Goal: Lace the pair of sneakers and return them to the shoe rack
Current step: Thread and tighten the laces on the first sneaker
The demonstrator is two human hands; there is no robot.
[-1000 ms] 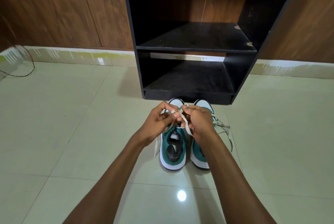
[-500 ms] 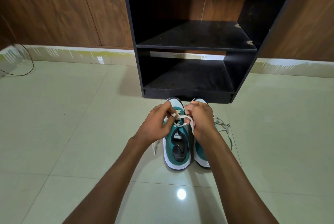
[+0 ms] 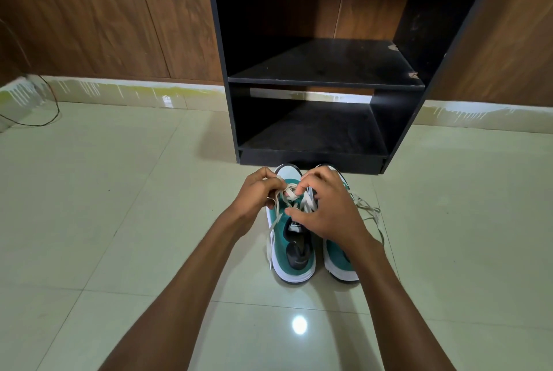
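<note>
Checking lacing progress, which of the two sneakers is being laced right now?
The left sneaker: both the left hand and right hand work its lace. The right sneaker sits untouched beside it.

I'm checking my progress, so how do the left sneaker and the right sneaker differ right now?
Both hands work the lace over the left sneaker; the right sneaker, partly hidden by the right forearm, has its lace trailing loose on the floor. Both are teal with white soles, side by side before the rack.

Both rack shelves (image 3: 323,71) stand bare — sneakers (image 3: 294,254) crowd the base.
</note>
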